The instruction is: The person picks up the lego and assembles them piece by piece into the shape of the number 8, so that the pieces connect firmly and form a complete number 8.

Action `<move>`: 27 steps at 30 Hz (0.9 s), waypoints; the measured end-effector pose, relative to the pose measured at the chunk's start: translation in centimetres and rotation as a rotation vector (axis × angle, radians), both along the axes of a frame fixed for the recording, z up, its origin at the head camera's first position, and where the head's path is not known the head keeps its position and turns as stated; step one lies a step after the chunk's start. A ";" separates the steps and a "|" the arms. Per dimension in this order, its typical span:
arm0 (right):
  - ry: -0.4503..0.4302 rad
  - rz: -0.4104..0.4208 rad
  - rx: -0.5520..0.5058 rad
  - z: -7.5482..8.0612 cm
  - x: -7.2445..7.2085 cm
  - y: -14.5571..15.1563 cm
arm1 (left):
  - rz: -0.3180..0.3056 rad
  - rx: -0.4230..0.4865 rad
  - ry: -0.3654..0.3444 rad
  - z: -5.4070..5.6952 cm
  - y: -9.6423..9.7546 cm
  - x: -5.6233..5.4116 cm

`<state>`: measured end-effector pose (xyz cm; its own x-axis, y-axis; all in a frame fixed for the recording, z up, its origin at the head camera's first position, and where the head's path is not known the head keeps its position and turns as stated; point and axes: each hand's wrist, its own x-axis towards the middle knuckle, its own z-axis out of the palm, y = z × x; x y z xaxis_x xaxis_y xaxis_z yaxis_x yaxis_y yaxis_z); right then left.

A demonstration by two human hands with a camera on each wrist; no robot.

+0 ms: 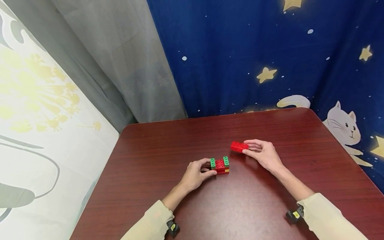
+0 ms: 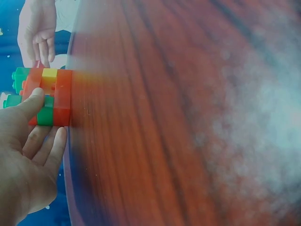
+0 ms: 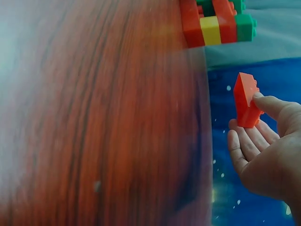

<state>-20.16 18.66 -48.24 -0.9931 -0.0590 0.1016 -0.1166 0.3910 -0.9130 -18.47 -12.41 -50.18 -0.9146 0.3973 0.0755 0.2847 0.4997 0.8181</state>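
Note:
My left hand grips the left end of a small toy-brick stack, thumb on the near side and fingers behind. Red bricks make up its bottom and upper middle, and two green bricks stand on top at either end. Between the red layers, the left wrist view shows a yellow brick and a green brick. Farther back and to the right, my right hand pinches one end of a long red brick between thumb and fingers. This brick is held apart from the stack, tilted in the right wrist view.
Both hands work over a dark reddish-brown wooden table with rounded far corners. A grey curtain and a blue starry curtain hang right behind its far edge. A white patterned cloth hangs along the left.

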 end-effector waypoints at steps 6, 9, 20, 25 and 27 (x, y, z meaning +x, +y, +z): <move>0.006 0.044 -0.015 0.5 0.4 -1.0 | -0.006 0.003 0.001 0.0 0.0 0.0; 0.015 0.065 -0.032 0.8 0.6 -1.4 | -0.007 0.004 -0.003 0.0 0.0 0.0; 0.023 0.126 -0.054 1.5 1.1 -3.0 | -0.007 0.007 0.012 0.0 0.0 -0.1; 0.019 0.167 -0.081 1.5 1.2 -3.6 | -0.015 0.019 0.016 -0.1 -0.1 -0.1; 0.019 0.184 -0.092 1.5 1.2 -3.9 | -0.022 0.029 0.013 -0.1 0.0 -0.1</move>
<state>-18.95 14.76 -46.78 -0.9642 -0.2287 0.1340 -0.1962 0.2763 -0.9408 -18.58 -12.43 -50.27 -0.9046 0.4147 0.0988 0.3057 0.4694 0.8284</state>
